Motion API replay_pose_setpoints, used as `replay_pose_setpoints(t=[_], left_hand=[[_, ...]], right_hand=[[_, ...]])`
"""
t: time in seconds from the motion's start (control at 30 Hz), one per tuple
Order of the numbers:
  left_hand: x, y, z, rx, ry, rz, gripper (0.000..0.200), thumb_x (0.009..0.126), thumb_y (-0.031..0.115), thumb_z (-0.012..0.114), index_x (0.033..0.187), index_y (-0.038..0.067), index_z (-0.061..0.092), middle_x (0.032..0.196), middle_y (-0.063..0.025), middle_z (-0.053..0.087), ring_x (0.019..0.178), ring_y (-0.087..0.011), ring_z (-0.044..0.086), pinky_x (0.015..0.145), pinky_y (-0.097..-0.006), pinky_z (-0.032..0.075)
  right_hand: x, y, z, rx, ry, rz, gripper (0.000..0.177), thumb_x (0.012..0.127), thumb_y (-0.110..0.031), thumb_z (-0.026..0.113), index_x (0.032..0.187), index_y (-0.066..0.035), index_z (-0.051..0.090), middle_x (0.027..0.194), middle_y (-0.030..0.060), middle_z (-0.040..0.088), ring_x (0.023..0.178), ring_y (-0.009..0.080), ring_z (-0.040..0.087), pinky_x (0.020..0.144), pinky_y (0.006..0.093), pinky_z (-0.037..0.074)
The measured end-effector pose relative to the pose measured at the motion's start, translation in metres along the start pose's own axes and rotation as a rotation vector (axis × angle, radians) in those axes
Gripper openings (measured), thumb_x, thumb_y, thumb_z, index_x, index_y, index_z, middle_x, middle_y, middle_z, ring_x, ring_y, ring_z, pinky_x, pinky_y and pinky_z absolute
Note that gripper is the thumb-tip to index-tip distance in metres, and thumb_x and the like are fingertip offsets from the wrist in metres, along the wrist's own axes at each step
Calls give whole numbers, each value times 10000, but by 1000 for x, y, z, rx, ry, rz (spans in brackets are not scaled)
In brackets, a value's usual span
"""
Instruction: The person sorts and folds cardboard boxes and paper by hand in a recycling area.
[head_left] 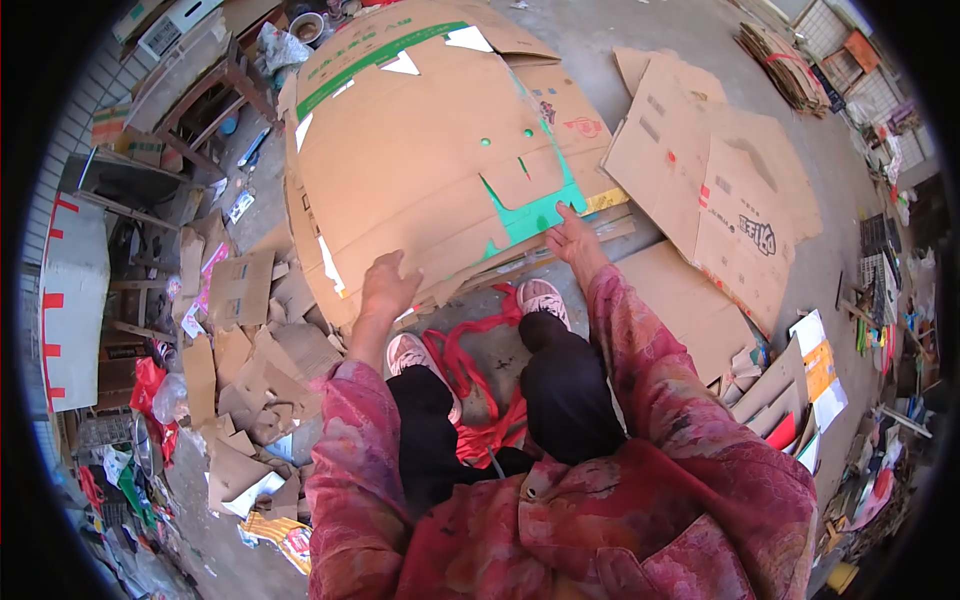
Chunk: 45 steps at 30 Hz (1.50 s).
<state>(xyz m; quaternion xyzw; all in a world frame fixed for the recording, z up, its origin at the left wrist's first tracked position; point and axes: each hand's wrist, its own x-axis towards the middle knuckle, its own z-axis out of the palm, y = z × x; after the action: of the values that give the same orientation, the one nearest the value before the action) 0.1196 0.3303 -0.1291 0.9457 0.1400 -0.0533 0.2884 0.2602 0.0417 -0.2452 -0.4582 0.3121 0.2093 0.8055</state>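
Note:
A stack of flattened cardboard (400, 150) lies on the floor in front of my feet, its top sheet printed with green bands and cut with slots. My left hand (388, 288) is at the near left edge of the stack, fingers apart and bent over the cardboard. At the near right corner, my right hand (572, 238) touches the green-printed edge with spread fingers. Neither hand has a closed grip on the sheet. Between my shoes, a red strap (470, 345) lies in loose loops and runs toward the stack's near edge.
More flattened boxes (710, 190) overlap on the right. Torn cardboard scraps (270, 370) cover the floor at left, near a wooden stand (200, 95). A tied cardboard bundle (783, 68) lies at the far right. Mixed clutter (880, 290) lines the right side.

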Motion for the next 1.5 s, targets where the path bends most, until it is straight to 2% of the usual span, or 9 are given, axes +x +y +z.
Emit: replay_pose_setpoints(t=[0.23,0.5,0.7,0.8,0.87,0.97,1.07,1.33,1.5], left_hand=[[1,43,16,160,-132,116,647,679,317,646,1205,20,416,1252,-214,367,1141,-348,372,950,-363,328],[-8,75,10,417,208,271,768,620,256,713,1282,169,333,1293,-150,341,1161,-343,349,951,-410,296],[14,68,-21,136,616,328,475,738,150,605,1191,140,464,1155,-110,510,1055,-312,482,869,-387,375],[10,79,-40,-210,743,269,305,788,128,566,1088,82,548,981,-146,595,907,-275,578,776,-321,439],[10,81,-51,-260,767,273,299,797,139,562,1088,69,547,992,-147,593,910,-268,579,784,-314,435],[12,83,-60,-370,797,277,287,812,146,556,1079,40,549,1000,-152,592,912,-252,581,793,-300,427],[9,84,-65,-418,808,265,279,815,124,549,1074,19,548,1003,-156,593,921,-241,578,803,-293,421],[15,77,-54,-287,806,313,303,758,12,565,1060,14,548,1007,-153,580,946,-289,551,824,-328,420],[20,69,-51,-250,875,363,314,751,26,576,1063,23,546,1005,-150,580,929,-300,546,823,-344,418]], right_hand=[[-19,-19,21,44,130,74,171,771,-279,620,747,-151,509,537,-28,468,448,107,439,449,273,379],[-88,-65,76,135,-421,-189,99,783,-172,595,834,-120,528,714,9,551,606,122,500,552,277,434],[-156,-95,110,54,-819,-366,162,775,-190,617,900,-117,544,780,6,580,699,130,530,646,278,443],[-122,-61,85,25,-437,-274,203,763,-230,644,857,-111,508,696,-13,525,551,105,473,523,233,412],[-74,-27,48,32,-225,86,231,730,-234,681,790,-141,478,615,-29,444,508,104,409,461,233,360],[-17,17,20,160,-404,192,253,684,-278,720,788,-153,526,626,-31,484,571,106,437,551,261,385],[-9,19,53,239,-127,249,240,679,-206,726,796,-132,530,686,-15,514,622,126,464,569,282,409],[-42,-15,113,452,-253,159,275,794,-147,590,1047,-105,492,1026,61,538,897,191,539,774,354,477],[-102,-98,114,424,-393,-432,399,857,-215,485,1181,-8,380,1157,132,474,1064,264,469,927,406,380]])
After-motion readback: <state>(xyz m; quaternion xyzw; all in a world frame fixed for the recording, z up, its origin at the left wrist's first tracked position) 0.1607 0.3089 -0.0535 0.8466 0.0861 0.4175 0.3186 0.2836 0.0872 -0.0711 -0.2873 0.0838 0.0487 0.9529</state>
